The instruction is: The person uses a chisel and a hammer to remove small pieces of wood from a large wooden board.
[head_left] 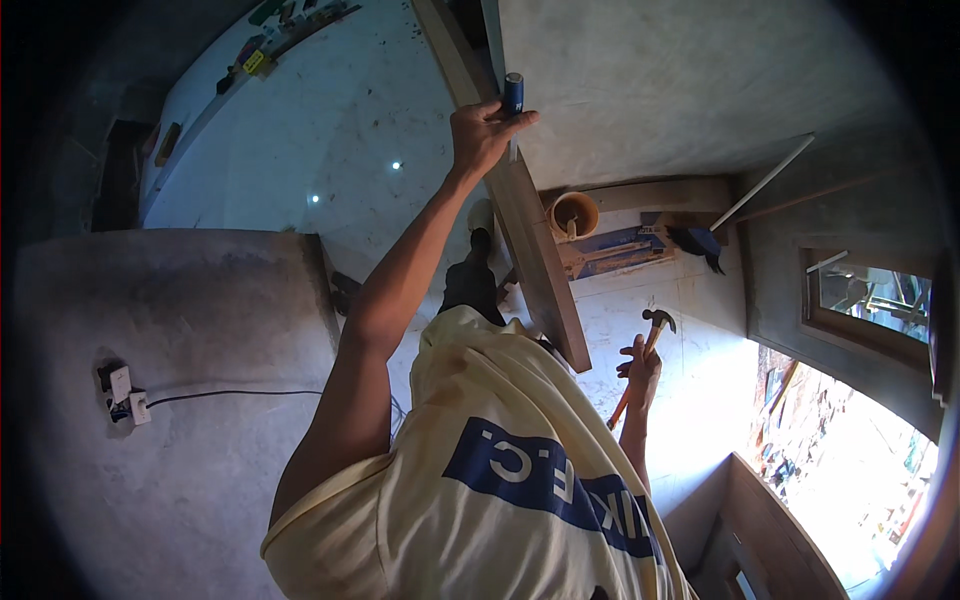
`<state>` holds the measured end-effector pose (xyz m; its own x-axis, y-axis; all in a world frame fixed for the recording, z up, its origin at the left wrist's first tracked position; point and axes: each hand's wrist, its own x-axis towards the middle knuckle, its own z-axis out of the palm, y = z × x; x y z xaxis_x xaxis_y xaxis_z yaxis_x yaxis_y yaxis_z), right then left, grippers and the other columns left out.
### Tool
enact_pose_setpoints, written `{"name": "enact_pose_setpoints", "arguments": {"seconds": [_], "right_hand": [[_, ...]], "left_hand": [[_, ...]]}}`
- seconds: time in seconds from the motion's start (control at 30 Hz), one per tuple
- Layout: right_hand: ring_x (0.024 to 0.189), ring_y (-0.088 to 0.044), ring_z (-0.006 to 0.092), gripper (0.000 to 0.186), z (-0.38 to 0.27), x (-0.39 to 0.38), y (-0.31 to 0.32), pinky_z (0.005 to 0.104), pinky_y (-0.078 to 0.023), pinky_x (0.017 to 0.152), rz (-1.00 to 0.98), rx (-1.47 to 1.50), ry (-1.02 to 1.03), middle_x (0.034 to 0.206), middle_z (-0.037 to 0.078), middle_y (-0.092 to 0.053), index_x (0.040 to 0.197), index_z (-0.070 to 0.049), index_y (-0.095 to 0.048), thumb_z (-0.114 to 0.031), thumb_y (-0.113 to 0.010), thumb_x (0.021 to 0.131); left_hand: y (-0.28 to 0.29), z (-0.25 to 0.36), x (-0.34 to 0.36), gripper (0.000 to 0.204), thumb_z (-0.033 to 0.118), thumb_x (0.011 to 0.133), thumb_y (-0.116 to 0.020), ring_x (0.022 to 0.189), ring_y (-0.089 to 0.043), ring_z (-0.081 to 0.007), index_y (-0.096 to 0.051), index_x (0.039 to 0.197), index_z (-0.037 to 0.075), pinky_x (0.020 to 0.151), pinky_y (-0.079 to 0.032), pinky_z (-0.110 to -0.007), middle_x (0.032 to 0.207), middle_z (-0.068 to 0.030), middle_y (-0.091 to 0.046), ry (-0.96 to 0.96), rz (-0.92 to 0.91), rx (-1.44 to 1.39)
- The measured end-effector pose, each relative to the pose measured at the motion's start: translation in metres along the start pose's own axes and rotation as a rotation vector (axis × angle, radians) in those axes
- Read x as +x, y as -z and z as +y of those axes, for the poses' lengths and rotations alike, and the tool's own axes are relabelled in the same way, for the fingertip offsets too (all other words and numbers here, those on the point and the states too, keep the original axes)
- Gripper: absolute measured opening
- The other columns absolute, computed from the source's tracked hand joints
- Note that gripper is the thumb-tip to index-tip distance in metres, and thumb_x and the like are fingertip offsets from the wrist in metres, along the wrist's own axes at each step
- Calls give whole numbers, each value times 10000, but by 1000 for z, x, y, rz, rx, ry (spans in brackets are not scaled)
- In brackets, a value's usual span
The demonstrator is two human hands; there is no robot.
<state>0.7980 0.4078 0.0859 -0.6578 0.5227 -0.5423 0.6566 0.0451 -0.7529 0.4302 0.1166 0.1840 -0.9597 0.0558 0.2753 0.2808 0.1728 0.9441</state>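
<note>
My left hand (485,135) is raised at the upper middle, closed on a small dark-blue cylinder (514,92) against a long wooden board (535,250) and a narrow pale strip beside it. The board runs diagonally from the top down to the middle right. Lower right, my right hand (640,365) grips a claw hammer (655,335) by its wooden handle, with some fingers lifted off it and the metal head pointing up.
An orange bucket (572,215), blue flat pieces (620,250) and a white rod (762,182) lie or lean at right, near a framed window (865,290) and bright opening. Assorted items (255,62) sit along a ledge upper left; a socket with a cable (130,400) is lower left.
</note>
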Motion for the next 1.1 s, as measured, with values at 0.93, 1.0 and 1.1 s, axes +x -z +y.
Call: {"name": "enact_pose_setpoints", "arguments": {"seconds": [0.93, 1.0, 1.1], "right_hand": [[469, -605, 141, 530, -7, 5, -11, 268, -461, 387, -75, -2, 12, 776, 111, -681, 942, 59, -614, -466, -558, 998], [469, -606, 142, 532, -6, 5, -12, 269, -462, 387, -75, 6, 15, 776, 111, -681, 949, 58, -613, -468, -558, 998], [470, -607, 144, 533, -5, 5, -13, 270, -467, 388, -72, 1, 9, 778, 111, -682, 960, 58, -612, -471, -558, 997]], "left_hand": [[4, 3, -2, 332, 290, 818, -835, 763, -660, -82, -754, 955, -2, 706, -529, -226, 834, -44, -734, 99, -26, 30], [4, 1, -2, 331, 288, 818, -835, 761, -659, -81, -754, 956, -2, 702, -527, -225, 833, -44, -735, 98, -26, 20], [4, -1, -2, 323, 277, 819, -835, 749, -652, -77, -753, 954, -4, 692, -522, -223, 823, -37, -731, 89, -31, 27]]}}
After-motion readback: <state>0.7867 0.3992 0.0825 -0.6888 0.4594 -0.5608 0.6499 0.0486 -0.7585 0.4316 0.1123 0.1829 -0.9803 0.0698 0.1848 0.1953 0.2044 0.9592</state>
